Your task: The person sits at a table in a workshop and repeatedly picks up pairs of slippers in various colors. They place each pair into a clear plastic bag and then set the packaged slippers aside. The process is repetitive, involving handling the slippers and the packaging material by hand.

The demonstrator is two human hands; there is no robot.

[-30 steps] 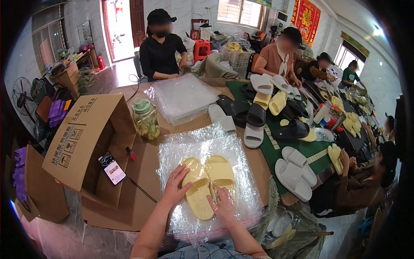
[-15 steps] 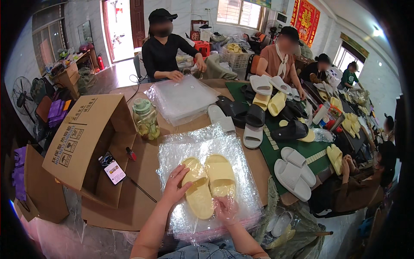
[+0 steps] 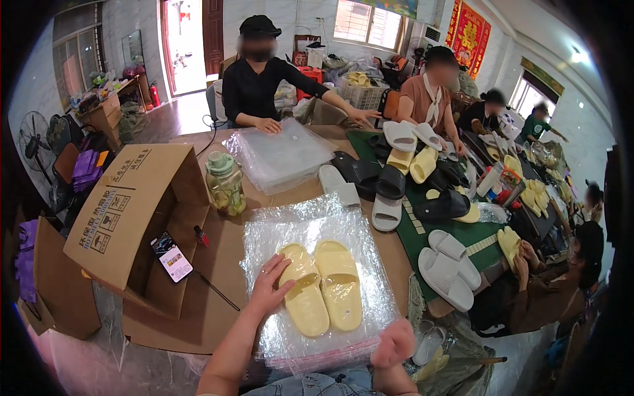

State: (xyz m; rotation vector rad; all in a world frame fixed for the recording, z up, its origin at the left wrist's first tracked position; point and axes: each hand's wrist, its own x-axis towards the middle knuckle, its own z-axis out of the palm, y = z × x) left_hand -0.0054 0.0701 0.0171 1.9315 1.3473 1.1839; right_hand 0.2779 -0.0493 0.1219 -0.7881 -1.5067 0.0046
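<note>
A pair of pale yellow slide slippers (image 3: 342,300) lies side by side on a stack of clear plastic bags (image 3: 376,284) in front of me. Shiny streaks over the slippers look like clear film covering them. My left hand (image 3: 268,288) rests on the left slipper's strap edge, thumb and fingers apart. My right hand (image 3: 394,343) is lifted off the slippers near the stack's lower right corner. It is blurred, with fingers that seem curled, and I make out nothing in it.
A cardboard box (image 3: 125,218), a phone (image 3: 173,259) and a lidded jar (image 3: 224,183) stand left. More clear bags (image 3: 281,155) lie beyond, beside a person in black (image 3: 257,92). Grey slippers (image 3: 446,280) and black slippers (image 3: 441,206) crowd the green mat (image 3: 413,247); several people work there.
My right hand has left the right slipper's heel and moved right and toward me. My left hand stays put. The person in black has stretched an arm toward the slippers on the right.
</note>
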